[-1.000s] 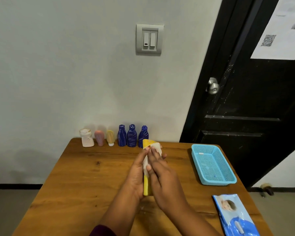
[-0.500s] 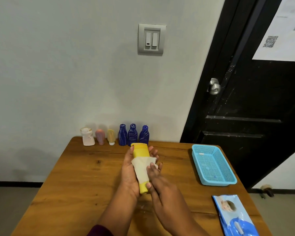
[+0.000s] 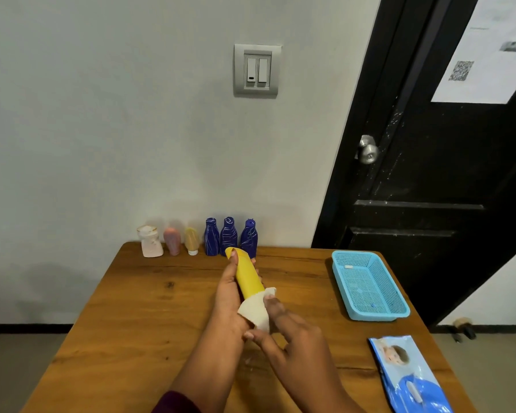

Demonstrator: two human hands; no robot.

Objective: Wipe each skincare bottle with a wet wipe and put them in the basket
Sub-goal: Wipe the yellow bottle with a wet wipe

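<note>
The yellow bottle point(image 3: 248, 277) was held above the middle of the wooden table point(image 3: 149, 308), tilted with its far end pointing away from the person and slightly left. It was gripped from the left by the left hand point(image 3: 228, 293), with the thumb laid near the far end and the fingers curled round the body.

The wet wipe point(image 3: 255, 311) was wrapped round the near end of the yellow bottle. It was pinched there by the right hand point(image 3: 292, 338), thumb underneath and a finger on top. Both hands were thus closed, one on the bottle and one on the wipe.

The basket point(image 3: 376, 315), light blue and meshed, was placed on the right side of the table, well apart from the hands. No bottle was seen inside it.

Six further containers were lined up upright at the far edge of the table against the wall:
- a white bottle point(image 3: 150, 241)
- a pink bottle point(image 3: 172, 241)
- a beige tube point(image 3: 191, 240)
- three blue bottles point(image 3: 228, 236)

A wipes pack point(image 3: 411, 377) was laid flat at the near right corner of the table.
</note>
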